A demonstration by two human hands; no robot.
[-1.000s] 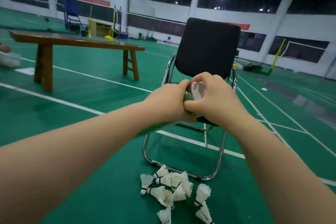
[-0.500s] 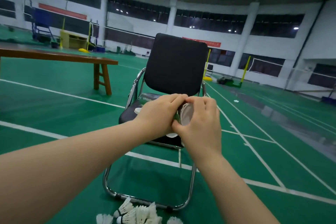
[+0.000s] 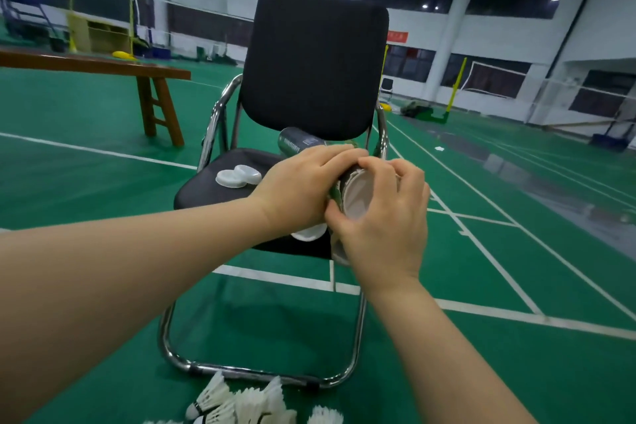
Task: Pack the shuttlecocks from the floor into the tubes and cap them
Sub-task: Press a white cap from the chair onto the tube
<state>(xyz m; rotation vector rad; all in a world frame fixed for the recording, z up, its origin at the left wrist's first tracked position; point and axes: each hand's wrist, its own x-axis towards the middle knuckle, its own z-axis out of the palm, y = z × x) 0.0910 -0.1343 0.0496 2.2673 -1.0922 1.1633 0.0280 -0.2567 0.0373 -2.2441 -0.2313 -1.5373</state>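
Up from the shuttlecocks (image 3: 241,403) to the chair's (image 3: 210,193) front edge, my left hand (image 3: 299,193) wraps the tube (image 3: 334,198), right hand (image 3: 382,220) curls round its cap (image 3: 356,194), capping nearly done, I reckon.

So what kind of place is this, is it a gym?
Most likely an indoor badminton hall. The green floor has white court lines, a yellow net post stands at the back, and shuttlecocks lie by the chair. The left hand grips a tube; the right hand holds its cap.
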